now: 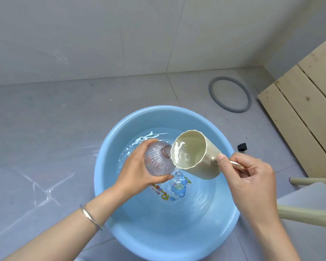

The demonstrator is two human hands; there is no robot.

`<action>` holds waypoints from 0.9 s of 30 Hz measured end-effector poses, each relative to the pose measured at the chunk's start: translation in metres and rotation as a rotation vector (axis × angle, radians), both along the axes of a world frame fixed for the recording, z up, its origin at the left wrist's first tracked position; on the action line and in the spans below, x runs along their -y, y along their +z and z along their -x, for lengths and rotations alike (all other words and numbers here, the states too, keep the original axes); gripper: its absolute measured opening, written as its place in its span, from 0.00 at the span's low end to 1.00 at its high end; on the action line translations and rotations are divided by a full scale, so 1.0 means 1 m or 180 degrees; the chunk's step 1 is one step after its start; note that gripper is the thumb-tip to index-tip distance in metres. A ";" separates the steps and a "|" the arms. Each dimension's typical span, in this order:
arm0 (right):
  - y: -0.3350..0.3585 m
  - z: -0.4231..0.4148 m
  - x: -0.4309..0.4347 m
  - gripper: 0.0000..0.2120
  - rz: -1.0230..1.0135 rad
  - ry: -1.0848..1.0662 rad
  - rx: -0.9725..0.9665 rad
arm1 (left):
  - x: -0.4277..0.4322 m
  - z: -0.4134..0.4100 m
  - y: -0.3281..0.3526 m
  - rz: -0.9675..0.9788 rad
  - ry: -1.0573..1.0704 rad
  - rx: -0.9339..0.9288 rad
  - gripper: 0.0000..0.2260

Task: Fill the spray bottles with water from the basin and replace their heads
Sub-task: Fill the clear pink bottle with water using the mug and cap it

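Observation:
A blue basin (pixel 230 219) of water stands on the floor below me. My left hand (pixel 137 170) grips a clear ribbed spray bottle (pixel 158 159) with no head, held over the water with its open neck pointing right. My right hand (pixel 252 178) holds the handle of a cream cup (pixel 194 155), tilted so its rim touches the bottle's neck. Water runs from the cup's rim and some drips down into the basin. No spray head is in view.
A grey ring (pixel 230 94) lies on the floor behind the basin. A small black cube (pixel 241 146) sits right of the basin. Pale wooden slats (pixel 305 110) lean at the right. Wooden legs (pixel 309 216) and a white surface (pixel 309 196) are at the lower right.

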State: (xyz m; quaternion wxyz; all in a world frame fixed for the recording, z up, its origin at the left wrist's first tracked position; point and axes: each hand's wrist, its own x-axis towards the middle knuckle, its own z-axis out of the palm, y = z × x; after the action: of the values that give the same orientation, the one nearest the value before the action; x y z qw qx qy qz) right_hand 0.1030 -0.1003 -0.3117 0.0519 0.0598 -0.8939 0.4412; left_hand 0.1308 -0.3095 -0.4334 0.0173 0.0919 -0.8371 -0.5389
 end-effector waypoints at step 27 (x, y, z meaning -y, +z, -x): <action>0.031 -0.003 0.004 0.17 -0.0511 0.0127 -0.0271 | 0.001 -0.002 -0.004 0.0029 0.0012 0.0011 0.42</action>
State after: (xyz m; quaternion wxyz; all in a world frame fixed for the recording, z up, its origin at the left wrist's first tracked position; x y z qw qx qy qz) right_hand 0.1058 -0.1048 -0.2811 0.0762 0.1003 -0.9220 0.3661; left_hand 0.1326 -0.3103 -0.4370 0.0173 0.0944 -0.8395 -0.5349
